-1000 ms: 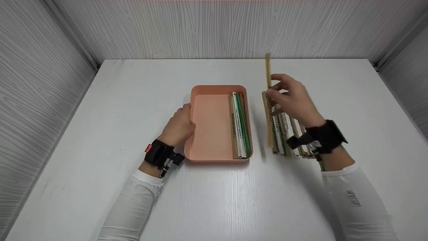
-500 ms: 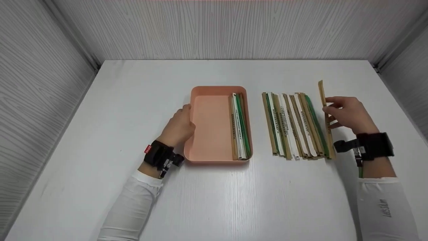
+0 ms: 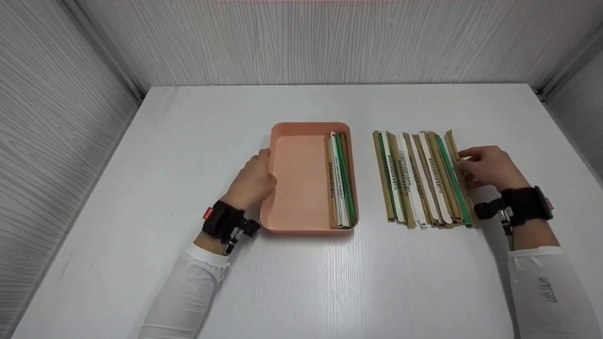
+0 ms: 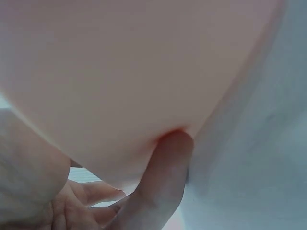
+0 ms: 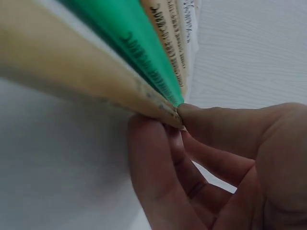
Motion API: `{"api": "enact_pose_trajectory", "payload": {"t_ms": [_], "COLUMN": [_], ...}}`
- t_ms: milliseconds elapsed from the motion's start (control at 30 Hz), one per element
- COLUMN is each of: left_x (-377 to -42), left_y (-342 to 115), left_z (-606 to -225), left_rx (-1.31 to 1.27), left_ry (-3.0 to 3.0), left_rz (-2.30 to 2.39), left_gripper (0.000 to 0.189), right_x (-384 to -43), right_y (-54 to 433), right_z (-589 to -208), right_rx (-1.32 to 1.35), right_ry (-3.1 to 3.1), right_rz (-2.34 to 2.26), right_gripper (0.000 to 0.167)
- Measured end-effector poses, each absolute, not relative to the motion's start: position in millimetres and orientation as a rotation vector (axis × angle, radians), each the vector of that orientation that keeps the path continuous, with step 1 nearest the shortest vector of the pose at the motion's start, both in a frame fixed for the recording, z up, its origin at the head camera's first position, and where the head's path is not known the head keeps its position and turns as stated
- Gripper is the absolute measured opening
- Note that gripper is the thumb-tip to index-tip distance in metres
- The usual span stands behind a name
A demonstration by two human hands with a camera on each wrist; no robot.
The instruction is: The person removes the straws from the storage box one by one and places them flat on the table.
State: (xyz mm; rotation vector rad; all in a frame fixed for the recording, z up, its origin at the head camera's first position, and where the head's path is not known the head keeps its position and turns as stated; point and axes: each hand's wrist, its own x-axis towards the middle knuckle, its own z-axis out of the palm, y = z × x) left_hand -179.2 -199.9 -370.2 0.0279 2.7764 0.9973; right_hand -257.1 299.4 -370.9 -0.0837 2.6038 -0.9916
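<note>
My left hand grips the left wall of a shallow pink tray, a fingertip pressing its smooth side in the left wrist view. Several long, thin paper packets, like wrapped straws in brown, white and green, lie along the tray's right side. At the right end of a row of similar packets, my right hand pinches a brown packet between thumb and fingers. In the right wrist view this brown packet lies alongside a green packet, and printing shows on both.
A white tabletop lies under everything, with wood-grain panels at the back and on both sides. A strip of bare table separates the tray from the row. Each wrist wears a black strap with a small camera.
My right hand has carried the brown packet from the row's left end to its right end and lowered it beside the green one. My left hand stays on the tray.
</note>
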Motion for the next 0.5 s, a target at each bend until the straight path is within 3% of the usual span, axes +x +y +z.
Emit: {"api": "enact_pose_trajectory", "payload": {"t_ms": [500], "left_x": [-178.2], "left_y": [-198.2], "left_z": [-368.6], "left_rx": [0.006], "left_ry": [2.788], "left_rz": [0.955], "left_gripper": [0.067], "right_x": [-253.8], "right_y": [294.8], "right_z": [-369.7], "right_rx": [-0.098], "right_ry": [2.616], "right_rz": [-0.976], "right_gripper": [0.051]}}
